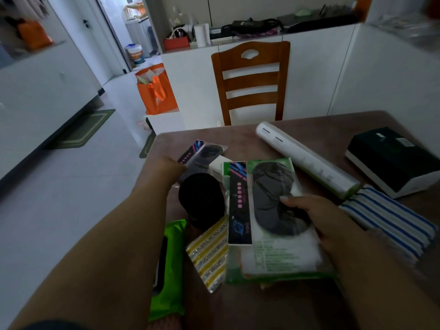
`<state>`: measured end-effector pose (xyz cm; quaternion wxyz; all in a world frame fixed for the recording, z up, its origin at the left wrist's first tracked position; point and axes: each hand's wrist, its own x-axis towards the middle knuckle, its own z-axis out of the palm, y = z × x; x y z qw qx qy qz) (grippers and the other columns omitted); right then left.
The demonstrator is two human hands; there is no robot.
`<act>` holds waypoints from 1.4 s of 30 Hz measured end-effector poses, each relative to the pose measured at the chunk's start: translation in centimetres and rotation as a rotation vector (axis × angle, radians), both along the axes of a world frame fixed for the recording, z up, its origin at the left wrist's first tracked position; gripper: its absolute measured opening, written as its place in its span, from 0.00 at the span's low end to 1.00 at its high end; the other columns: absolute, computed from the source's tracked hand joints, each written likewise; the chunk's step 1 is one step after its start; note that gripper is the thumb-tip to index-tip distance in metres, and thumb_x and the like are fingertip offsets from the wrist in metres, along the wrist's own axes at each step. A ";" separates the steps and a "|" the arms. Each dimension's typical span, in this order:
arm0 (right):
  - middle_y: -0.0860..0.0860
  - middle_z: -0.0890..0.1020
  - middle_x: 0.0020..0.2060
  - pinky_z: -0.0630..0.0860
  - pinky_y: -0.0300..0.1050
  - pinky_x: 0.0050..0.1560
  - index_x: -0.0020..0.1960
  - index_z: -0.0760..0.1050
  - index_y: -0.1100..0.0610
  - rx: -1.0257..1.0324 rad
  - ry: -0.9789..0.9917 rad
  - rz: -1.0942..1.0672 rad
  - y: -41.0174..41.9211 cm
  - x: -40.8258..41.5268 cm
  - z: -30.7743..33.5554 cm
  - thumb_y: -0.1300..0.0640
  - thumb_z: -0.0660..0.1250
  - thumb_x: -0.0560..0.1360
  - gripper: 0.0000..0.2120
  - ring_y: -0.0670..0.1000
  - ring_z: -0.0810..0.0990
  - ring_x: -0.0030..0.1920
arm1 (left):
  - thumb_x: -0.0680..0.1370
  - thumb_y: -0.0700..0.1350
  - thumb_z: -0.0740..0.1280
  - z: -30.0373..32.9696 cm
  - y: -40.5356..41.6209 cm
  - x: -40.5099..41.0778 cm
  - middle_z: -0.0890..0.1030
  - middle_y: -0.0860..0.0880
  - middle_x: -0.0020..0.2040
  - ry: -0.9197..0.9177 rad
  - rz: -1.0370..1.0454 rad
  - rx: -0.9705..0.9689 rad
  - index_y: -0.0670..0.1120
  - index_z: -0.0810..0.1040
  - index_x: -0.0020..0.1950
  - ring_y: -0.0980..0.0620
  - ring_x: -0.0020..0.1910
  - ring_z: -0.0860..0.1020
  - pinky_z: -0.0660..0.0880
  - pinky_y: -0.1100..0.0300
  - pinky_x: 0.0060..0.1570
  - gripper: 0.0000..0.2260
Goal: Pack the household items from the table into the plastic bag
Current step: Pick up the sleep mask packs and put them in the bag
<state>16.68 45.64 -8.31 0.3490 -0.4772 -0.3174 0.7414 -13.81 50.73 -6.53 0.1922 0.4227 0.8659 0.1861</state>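
Packing barely begun, we judge: no plastic bag visible, bench crowded. Right hand grips a packaged mask; left hand grasp unclear.

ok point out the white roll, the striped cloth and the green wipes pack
white roll (307,160), head view, middle of the tube
striped cloth (390,217), head view, centre of the blue stripes
green wipes pack (170,270), head view, middle of the wrapper
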 end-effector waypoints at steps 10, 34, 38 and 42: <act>0.65 0.84 0.43 0.80 0.53 0.46 0.48 0.80 0.66 0.034 -0.089 0.014 2.4 -2.3 0.0 0.63 0.68 0.73 0.07 0.63 0.83 0.42 | 0.77 0.43 0.67 -3.4 1.6 -0.6 0.73 0.32 0.65 0.037 0.019 -0.114 0.32 0.68 0.67 0.35 0.64 0.73 0.69 0.49 0.62 0.23; 0.62 0.86 0.41 0.81 0.53 0.42 0.49 0.81 0.64 -0.034 -0.097 -0.078 1.4 0.5 0.2 0.62 0.68 0.73 0.07 0.62 0.84 0.41 | 0.78 0.47 0.65 -3.5 0.0 -0.7 0.70 0.33 0.68 0.101 0.039 -0.071 0.34 0.64 0.70 0.35 0.66 0.69 0.66 0.49 0.64 0.26; 0.61 0.86 0.39 0.81 0.51 0.41 0.45 0.81 0.63 0.002 -0.074 -0.061 2.2 -0.4 -0.2 0.62 0.68 0.73 0.05 0.61 0.85 0.38 | 0.76 0.39 0.66 -4.4 1.2 -1.5 0.74 0.30 0.63 -0.045 -0.005 -0.108 0.30 0.71 0.64 0.34 0.60 0.74 0.70 0.45 0.59 0.20; 0.64 0.85 0.46 0.81 0.52 0.42 0.53 0.80 0.64 0.018 -0.064 -0.095 1.8 0.4 0.1 0.62 0.68 0.73 0.10 0.62 0.84 0.42 | 0.73 0.38 0.70 -3.8 0.5 -1.8 0.78 0.33 0.57 -0.437 0.199 0.144 0.31 0.73 0.63 0.39 0.45 0.77 0.78 0.49 0.46 0.20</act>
